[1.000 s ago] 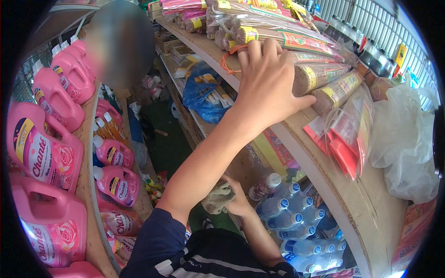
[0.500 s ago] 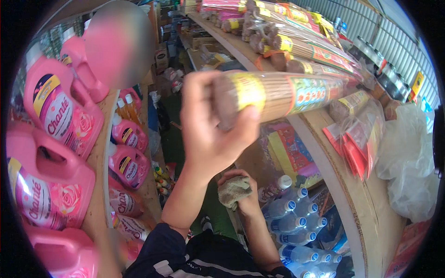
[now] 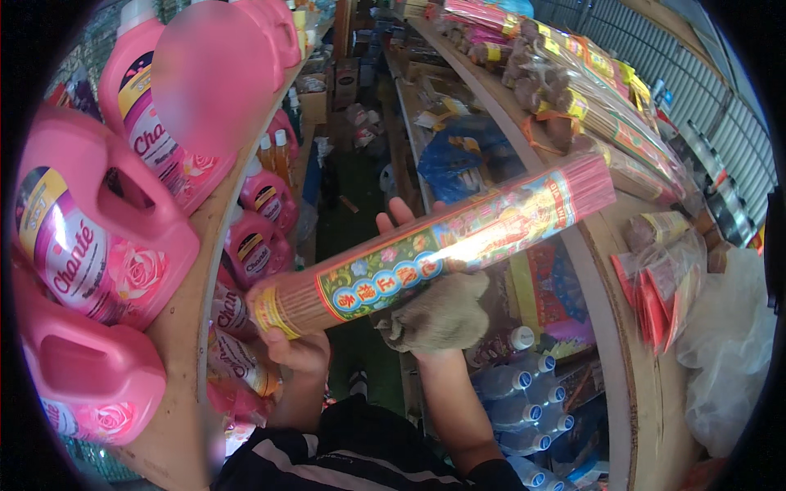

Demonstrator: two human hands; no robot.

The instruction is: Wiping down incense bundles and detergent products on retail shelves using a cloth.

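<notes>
A long bundle of incense sticks (image 3: 434, 250) in clear wrapping slanted across the space between two wooden shelves, its lower end to the left, its upper end to the right. The person's left hand (image 3: 303, 356) grasped the lower end, thumb pressed against a yellow paper band. The right hand (image 3: 399, 214) was behind the bundle's middle, with a grey-brown cloth (image 3: 446, 315) over its palm and fingertips showing past the far edge; how tightly those fingers were closed could not be told.

The bundle looked fairly light and stiff along its length, though single sticks would probably snap if bent. The glossy wrapping was likely slippery, so the banded end and a support under the middle seemed the safest holds.

Its label had a red-bordered green panel with a row of pale, blue-edged badges, each bearing a character, then a brightly coloured, red-toned picture blurred by glare. At left, pink plastic jugs (image 3: 123, 270) carried white script and rose pictures. On the right-hand shelf, more incense bundles (image 3: 610, 123) had yellow bands, their print too small to read.
</notes>
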